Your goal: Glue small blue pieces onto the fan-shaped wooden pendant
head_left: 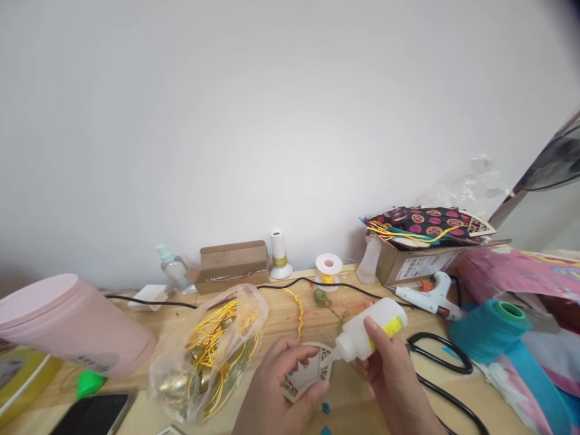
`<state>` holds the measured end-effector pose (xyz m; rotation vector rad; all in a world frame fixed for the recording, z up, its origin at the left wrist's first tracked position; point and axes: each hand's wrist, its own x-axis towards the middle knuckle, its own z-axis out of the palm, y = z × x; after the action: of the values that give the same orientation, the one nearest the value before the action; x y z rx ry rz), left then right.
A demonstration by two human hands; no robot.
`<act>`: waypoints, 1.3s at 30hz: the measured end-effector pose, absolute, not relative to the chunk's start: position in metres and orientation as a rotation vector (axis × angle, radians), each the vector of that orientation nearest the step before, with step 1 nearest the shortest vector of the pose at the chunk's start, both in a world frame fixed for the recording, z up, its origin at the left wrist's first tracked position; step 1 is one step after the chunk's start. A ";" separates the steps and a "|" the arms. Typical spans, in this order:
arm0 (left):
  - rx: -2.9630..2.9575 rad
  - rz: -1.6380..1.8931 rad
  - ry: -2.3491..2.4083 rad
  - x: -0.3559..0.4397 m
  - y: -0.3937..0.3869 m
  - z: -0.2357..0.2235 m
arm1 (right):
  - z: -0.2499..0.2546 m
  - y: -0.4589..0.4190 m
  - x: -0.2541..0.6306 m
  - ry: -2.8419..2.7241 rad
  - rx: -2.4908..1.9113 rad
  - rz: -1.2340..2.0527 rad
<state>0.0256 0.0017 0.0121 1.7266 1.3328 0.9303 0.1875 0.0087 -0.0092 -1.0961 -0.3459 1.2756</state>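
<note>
My right hand (394, 377) grips a white glue bottle (369, 329) with a yellow label, tilted so its nozzle points left onto a small laser-cut wooden piece (308, 370). My left hand (278, 386) pinches that wooden piece by its edges just above the wooden table (317, 314). Both hands are low in the middle of the view.
A clear bag of yellow cords and gold bits (211, 350) lies left of my hands. A pink tub (67, 323), a phone (93, 414), a glue gun (430, 297), black scissors (441, 362), a teal thread cone (489, 329), a cardboard box (419, 263) and thread spools (328, 270) surround them.
</note>
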 end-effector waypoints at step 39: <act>2.372 0.874 1.506 0.023 0.004 -0.032 | -0.004 0.011 0.191 -0.322 -1.221 1.008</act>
<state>0.0230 0.0044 -0.0322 2.3724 1.5065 0.8739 0.1907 0.0113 -0.0037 -1.2215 -0.3221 1.0077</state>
